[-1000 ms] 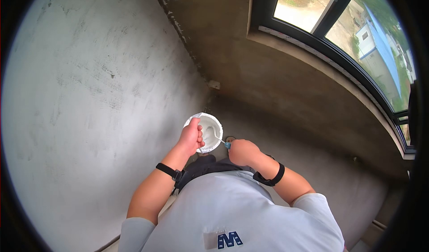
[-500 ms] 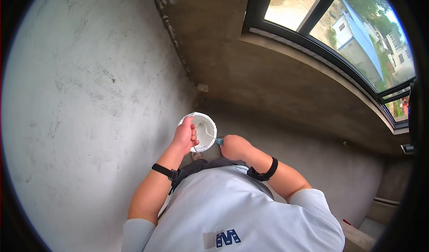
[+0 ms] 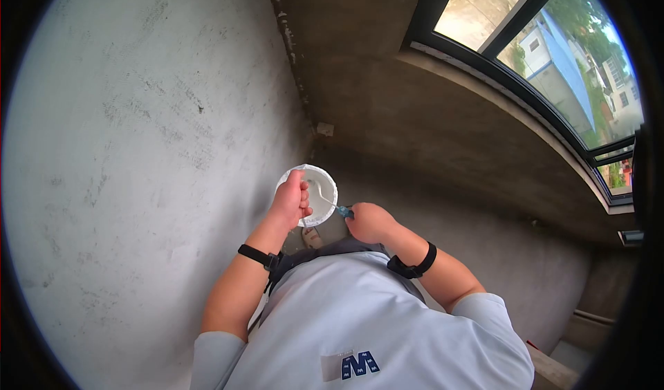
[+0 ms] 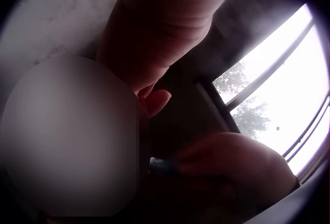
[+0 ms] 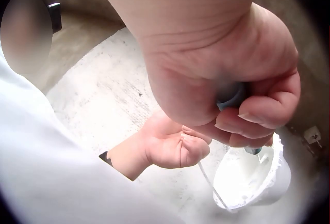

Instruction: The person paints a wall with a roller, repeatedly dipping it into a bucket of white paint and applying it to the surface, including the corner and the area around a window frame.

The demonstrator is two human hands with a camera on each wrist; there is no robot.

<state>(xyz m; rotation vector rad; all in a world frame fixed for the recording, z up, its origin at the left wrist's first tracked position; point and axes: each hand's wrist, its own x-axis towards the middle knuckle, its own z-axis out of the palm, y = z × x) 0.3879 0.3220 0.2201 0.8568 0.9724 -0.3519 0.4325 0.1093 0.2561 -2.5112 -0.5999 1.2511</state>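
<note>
In the head view, a white bucket (image 3: 335, 195) hangs in front of the body, its rim crusted with white paint. My left hand (image 3: 291, 202) grips its thin wire handle (image 5: 208, 180), which runs down to the rim in the right wrist view. My right hand (image 3: 372, 223) holds the blue-green grip (image 3: 344, 212) of what looks like a paint roller, fingers curled round it. Its bent white rod (image 3: 325, 198) reaches into the bucket, and the far end is hidden inside. The left wrist view is dark and partly blurred out.
A pale, smudged wall (image 3: 138, 182) stands close on the left. Ahead is a brown wall (image 3: 373, 99) with a dark-framed window (image 3: 498, 61) at upper right. A small white box (image 3: 325, 129) sits low near the corner. One foot (image 3: 312, 237) shows below the bucket on the grey floor.
The view has swung slightly, shifting the window and corner. A foot now shows below the bucket, where earlier one showed to its right. Both hands keep their holds, with the rod still inside the bucket.
</note>
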